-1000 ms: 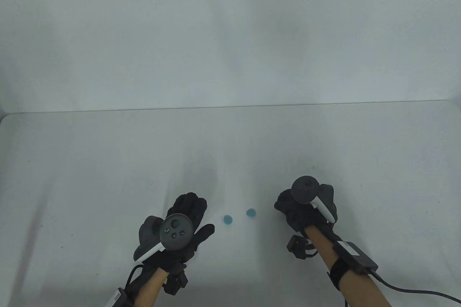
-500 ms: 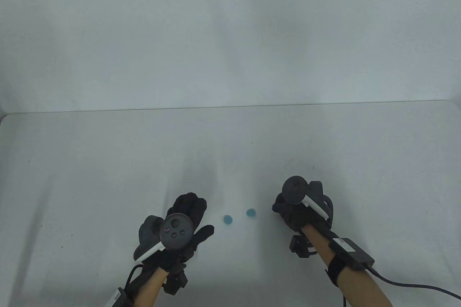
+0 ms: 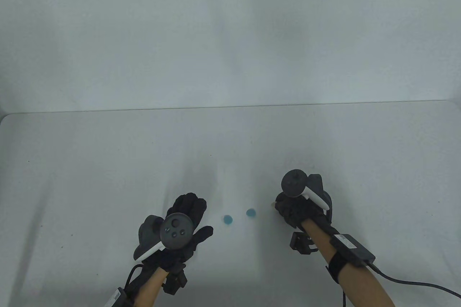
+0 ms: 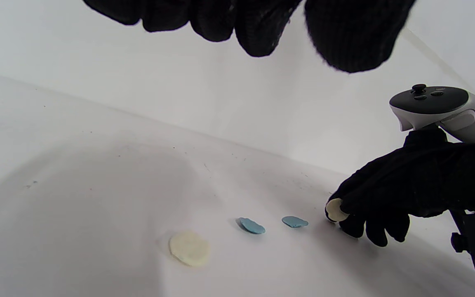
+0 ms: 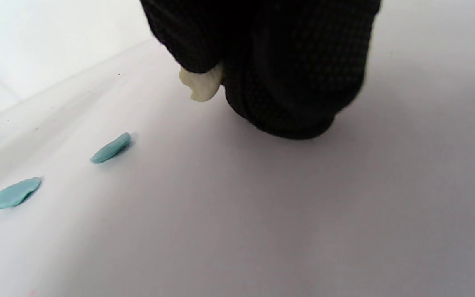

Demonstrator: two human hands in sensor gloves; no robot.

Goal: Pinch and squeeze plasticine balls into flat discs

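Two flat blue discs [image 3: 227, 219] [image 3: 251, 212] lie on the white table [image 3: 108, 177] between my hands. They also show in the left wrist view [image 4: 252, 225] [image 4: 295, 222] and the right wrist view [image 5: 15, 194] [image 5: 111, 148]. A flat cream disc [image 4: 189, 247] lies on the table left of them; it does not show in the table view. My right hand [image 3: 278, 207] pinches a small cream plasticine piece [image 4: 336, 209] [image 5: 200, 84] at its fingertips, low over the table right of the blue discs. My left hand [image 3: 196, 215] hovers left of the discs, fingers spread, holding nothing.
A white wall [image 3: 230, 33] rises behind the table's far edge. A cable [image 3: 414, 283] runs from my right forearm to the right edge of the view.
My right hand has shifted slightly left and turned at the wrist, and the cream piece now peeks out at its fingertips. My left hand and the blue discs have not moved.
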